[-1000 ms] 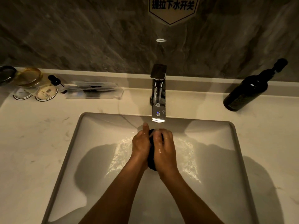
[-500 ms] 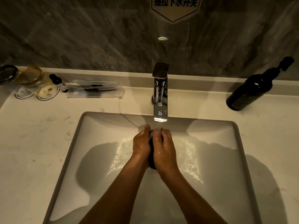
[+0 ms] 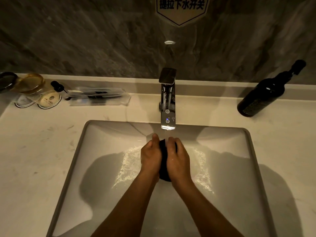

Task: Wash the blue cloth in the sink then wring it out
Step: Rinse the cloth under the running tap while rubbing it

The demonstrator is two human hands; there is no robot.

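Dimly lit pale counter (image 3: pixel 34 151), white sink (image 3: pixel 106 134), dark marbled wall (image 3: pixel 85 40).

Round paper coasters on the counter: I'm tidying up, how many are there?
2, side by side at the counter's far left: one white, partly under a glass, one cream beside it. More could be hidden.

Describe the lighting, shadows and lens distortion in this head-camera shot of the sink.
Head view: dim, warm light; the cloth pressed between the left hand and right hand reads almost black. Both arms throw broad soft shadows across the sink. Glare sits on the faucet and the rippling water. The wide lens tilts the dark bottle and bows the counter edge.
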